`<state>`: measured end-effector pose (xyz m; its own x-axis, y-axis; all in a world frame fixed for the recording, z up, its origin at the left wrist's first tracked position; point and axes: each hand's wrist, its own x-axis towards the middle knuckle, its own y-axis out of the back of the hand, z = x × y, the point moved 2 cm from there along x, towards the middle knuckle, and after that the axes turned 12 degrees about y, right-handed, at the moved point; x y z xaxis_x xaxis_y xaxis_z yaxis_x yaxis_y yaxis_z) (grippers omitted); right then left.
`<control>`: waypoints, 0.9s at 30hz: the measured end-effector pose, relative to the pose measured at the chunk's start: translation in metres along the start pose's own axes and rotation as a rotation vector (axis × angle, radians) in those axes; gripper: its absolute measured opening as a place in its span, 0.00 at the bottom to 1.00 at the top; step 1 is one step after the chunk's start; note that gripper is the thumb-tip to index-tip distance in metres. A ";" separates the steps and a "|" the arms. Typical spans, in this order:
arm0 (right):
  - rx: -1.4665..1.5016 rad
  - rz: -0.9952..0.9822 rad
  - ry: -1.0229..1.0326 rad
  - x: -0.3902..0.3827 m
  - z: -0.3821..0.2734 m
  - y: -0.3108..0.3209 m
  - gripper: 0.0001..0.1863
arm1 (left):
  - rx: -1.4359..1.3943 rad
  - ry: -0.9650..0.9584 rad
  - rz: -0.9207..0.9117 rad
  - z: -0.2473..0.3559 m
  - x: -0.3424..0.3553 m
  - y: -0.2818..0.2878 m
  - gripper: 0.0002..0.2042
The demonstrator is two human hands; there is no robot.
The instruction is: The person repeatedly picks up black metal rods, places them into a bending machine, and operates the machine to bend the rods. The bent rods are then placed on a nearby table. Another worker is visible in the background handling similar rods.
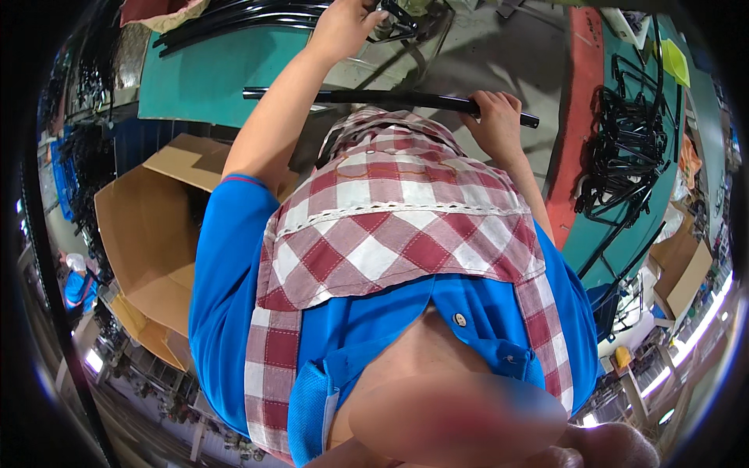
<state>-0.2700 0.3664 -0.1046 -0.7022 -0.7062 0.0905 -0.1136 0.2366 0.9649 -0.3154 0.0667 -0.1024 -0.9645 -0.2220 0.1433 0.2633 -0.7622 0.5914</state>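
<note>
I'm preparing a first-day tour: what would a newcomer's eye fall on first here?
Probably the checked apron filling the middle, over a blue shirt. Above it, the right hand grips a long black tube near its right end, while the left hand is at the top edge. At right, black frames lie heaped on a green table.

The floor [538,58] is bare grey, lit unevenly and crossed by soft shadows. A table [226,78] with a flat teal top stands to the left, an open cardboard box [144,234] just below it in view. To the right, a red strip [571,132] (floor paint or an edging, hard to tell which) runs beside another teal surface [581,246]. Bright strip lights [706,316] glare at the lower right, where the room's far reaches bend and blur.
</note>
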 end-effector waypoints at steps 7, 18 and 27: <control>-0.106 -0.075 -0.108 -0.003 0.001 0.011 0.12 | 0.103 -0.088 -0.245 0.006 0.038 -0.015 0.07; -0.073 -0.035 -0.225 -0.017 -0.011 0.013 0.13 | -0.015 0.062 -0.422 0.015 0.021 -0.046 0.08; -0.046 -0.096 -0.190 -0.024 -0.014 0.020 0.11 | -0.271 0.229 -0.525 0.013 0.003 -0.054 0.12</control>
<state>-0.2453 0.3789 -0.0843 -0.8100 -0.5846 -0.0466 -0.1578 0.1407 0.9774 -0.3324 0.1150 -0.1239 -0.9454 0.1219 -0.3024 -0.2186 -0.9251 0.3104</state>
